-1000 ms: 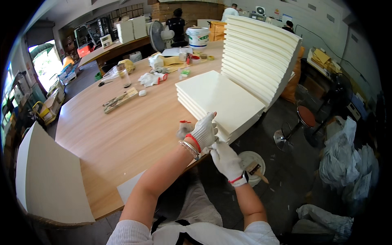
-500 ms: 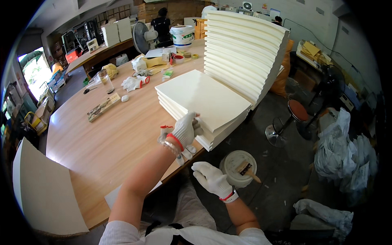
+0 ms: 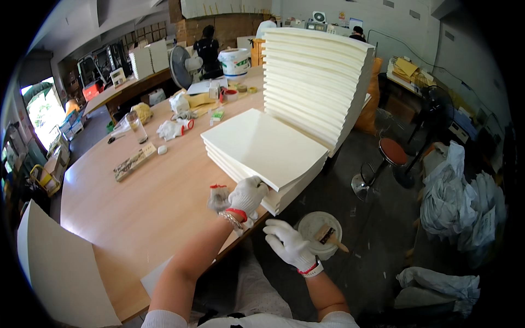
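Curling its fingers at the near corner of a low stack of white boards point(image 3: 265, 147), the gloved left hand point(image 3: 249, 195) is hiding its fingertips, so whether it is pinching a board is staying unclear. The stack is lying mid-frame on the table point(image 3: 153, 218), beside a taller stack point(image 3: 314, 87) at upper centre. At lower centre, the gloved right hand point(image 3: 288, 243) is hanging spread and unloaded near a bucket point(image 3: 310, 225).
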A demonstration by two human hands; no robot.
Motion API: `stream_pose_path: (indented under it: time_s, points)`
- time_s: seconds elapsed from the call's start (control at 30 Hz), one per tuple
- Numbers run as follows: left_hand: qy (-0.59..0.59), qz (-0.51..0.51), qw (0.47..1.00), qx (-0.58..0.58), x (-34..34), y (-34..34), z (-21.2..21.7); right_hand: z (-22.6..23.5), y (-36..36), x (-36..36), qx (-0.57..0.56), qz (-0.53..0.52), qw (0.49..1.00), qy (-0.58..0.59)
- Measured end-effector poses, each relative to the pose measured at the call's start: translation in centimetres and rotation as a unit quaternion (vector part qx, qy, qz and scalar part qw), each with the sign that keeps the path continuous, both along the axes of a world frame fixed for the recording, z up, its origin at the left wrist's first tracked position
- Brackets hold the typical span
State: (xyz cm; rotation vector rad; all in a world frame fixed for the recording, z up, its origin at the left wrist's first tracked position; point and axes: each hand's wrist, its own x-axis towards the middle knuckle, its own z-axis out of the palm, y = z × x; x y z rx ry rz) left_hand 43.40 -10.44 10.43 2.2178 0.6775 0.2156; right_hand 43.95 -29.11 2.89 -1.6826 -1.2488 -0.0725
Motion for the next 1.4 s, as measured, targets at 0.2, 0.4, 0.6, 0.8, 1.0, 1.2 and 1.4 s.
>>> stream_pose_path:
  time_s: [0.2, 0.4, 0.6, 0.8, 1.0, 1.2, 1.4]
  points:
    - [-0.028, 0.017, 0.996, -0.088, 1.1, -0.1, -0.4, 3.9, 1.4, 3.4, -0.084, -0.065, 0.990, -0.095]
    - [-0.221, -0.007, 0.660, -0.718, 2.1, 1.2, -0.5, 4.9, 1.7, 4.1, -0.177, -0.117, 0.969, -0.131]
    - [-0.298, 0.075, 0.650, -0.695, 4.7, 2.8, -2.1, 4.7, 2.1, 3.5, -0.164, -0.119, 0.969, -0.141]
    - [-0.316, 0.141, 0.641, -0.685, 5.5, 3.2, -3.1, 4.2, 1.9, 4.5, -0.119, -0.102, 0.982, -0.105]
    - [-0.328, 0.133, 0.621, -0.699, 5.8, 3.7, -1.8, 3.9, 1.7, 5.9, -0.078, -0.064, 0.994, -0.044]
    - [-0.337, 0.167, 0.611, -0.696, 6.2, 3.5, -1.4, 2.9, 1.7, 9.0, -0.005, 0.040, 0.999, -0.011]
    - [-0.326, 0.181, 0.631, -0.681, 6.3, 4.3, -2.0, 4.2, 1.1, 17.8, 0.070, -0.030, 0.903, 0.423]
